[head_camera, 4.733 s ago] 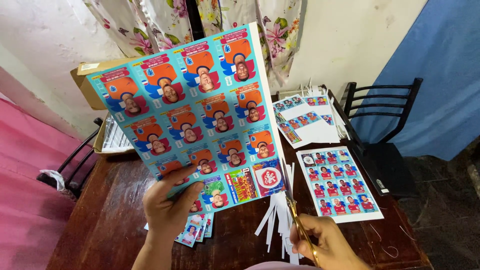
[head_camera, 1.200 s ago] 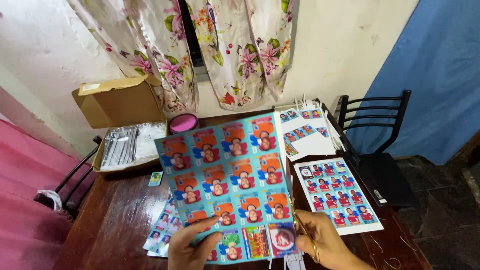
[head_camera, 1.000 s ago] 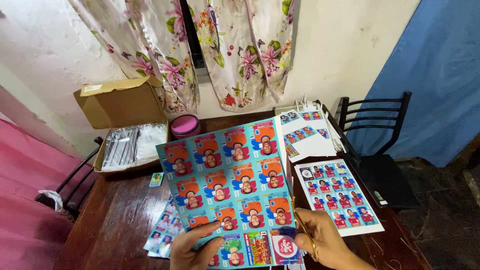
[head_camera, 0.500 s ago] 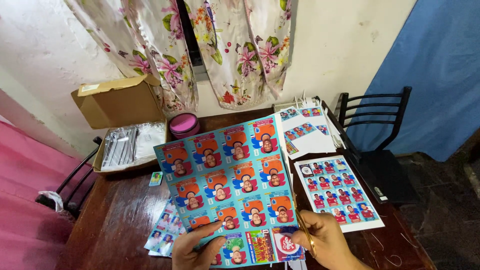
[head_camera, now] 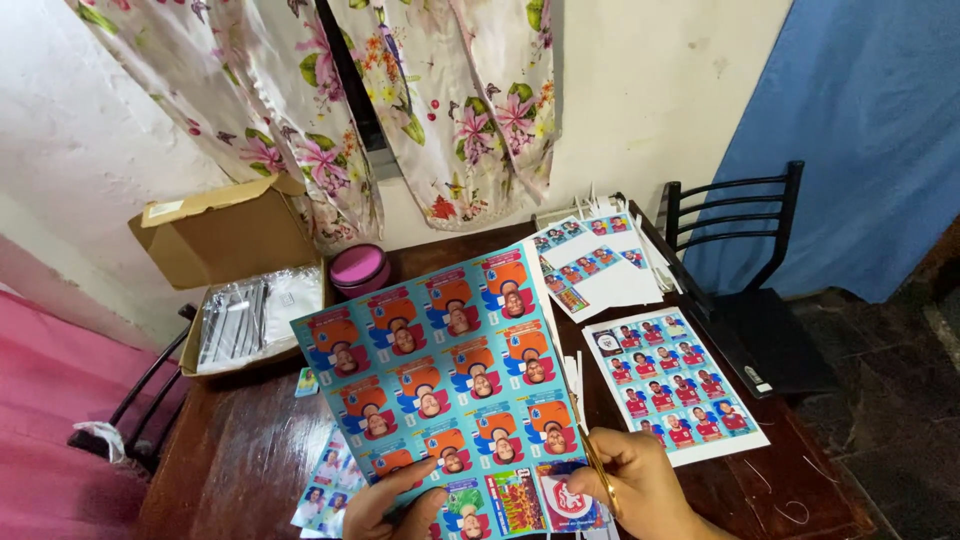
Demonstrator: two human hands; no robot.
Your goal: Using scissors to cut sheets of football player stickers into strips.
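Note:
My left hand (head_camera: 388, 505) grips the near edge of a large blue sticker sheet (head_camera: 440, 375) printed with orange-shirted portrait cards, held low over the dark wooden table (head_camera: 240, 450). My right hand (head_camera: 635, 490) holds gold-handled scissors (head_camera: 590, 462), blades pointing up along the sheet's right edge. A thin white strip (head_camera: 575, 370) stands off that edge beside the blades.
A second sheet with red-shirted cards (head_camera: 675, 380) lies to the right, and part-cut sheets (head_camera: 590, 265) behind it. A pink round tin (head_camera: 358, 268) and an open cardboard box (head_camera: 235, 290) sit at the back left. Loose cut cards (head_camera: 325, 485) lie under the sheet. Black chairs (head_camera: 745, 270) flank the table.
The sheet, held up high earlier, has come down low over the table. The scissors have stayed at its right edge, and the view has shifted slightly right and down.

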